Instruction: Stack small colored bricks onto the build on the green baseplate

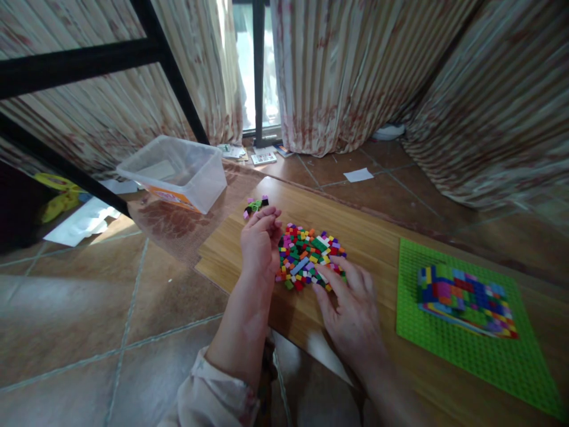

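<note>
A heap of small multicoloured toy bricks [306,255] lies on the wooden table between my hands. My left hand [261,246] is at the heap's left edge, palm turned up and fingers curled in together; whatever they may hold is hidden. Over the heap's right edge, my right hand [353,305] has its thumb and fingers apart, fingertips down at the bricks, with nothing visibly gripped. To the right, a built block of mixed bricks [466,299] sits on a green studded baseplate [411,296]. Just beyond my left fingers is a small group of green, black and pink pieces [255,206].
The wooden table [284,198] runs towards the right. A clear plastic bin [208,178] with an orange label stands beyond its left end. Black metal bars [173,77] rise at the left. Curtains [355,71] hang behind, and papers [358,175] lie on the tiled floor.
</note>
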`<state>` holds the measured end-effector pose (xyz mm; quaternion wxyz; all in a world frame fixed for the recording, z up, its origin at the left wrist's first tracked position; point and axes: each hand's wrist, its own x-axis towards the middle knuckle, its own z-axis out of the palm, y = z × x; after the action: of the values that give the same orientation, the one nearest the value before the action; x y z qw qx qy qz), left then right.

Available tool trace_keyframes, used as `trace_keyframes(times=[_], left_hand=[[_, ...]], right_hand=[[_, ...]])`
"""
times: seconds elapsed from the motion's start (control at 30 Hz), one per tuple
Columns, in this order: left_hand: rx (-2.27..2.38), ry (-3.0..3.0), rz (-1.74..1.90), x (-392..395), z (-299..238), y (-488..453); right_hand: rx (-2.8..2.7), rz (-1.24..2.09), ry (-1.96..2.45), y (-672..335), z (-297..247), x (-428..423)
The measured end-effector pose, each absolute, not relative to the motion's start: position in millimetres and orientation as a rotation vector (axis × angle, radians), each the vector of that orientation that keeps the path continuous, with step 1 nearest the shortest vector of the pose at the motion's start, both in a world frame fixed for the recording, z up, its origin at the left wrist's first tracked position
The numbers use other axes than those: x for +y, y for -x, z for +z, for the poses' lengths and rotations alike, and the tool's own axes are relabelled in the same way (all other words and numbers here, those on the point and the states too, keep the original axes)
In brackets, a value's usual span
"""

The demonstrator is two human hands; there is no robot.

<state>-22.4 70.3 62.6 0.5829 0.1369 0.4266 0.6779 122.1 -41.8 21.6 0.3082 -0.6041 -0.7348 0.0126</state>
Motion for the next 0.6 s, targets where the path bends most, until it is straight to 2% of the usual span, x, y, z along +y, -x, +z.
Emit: trace_keyframes(times=[0.6], left_hand=[[0.965,-0.258,1.479,67,66,24]], right_hand=[[-1.904,0.04,1.713,-105,15,-26]])
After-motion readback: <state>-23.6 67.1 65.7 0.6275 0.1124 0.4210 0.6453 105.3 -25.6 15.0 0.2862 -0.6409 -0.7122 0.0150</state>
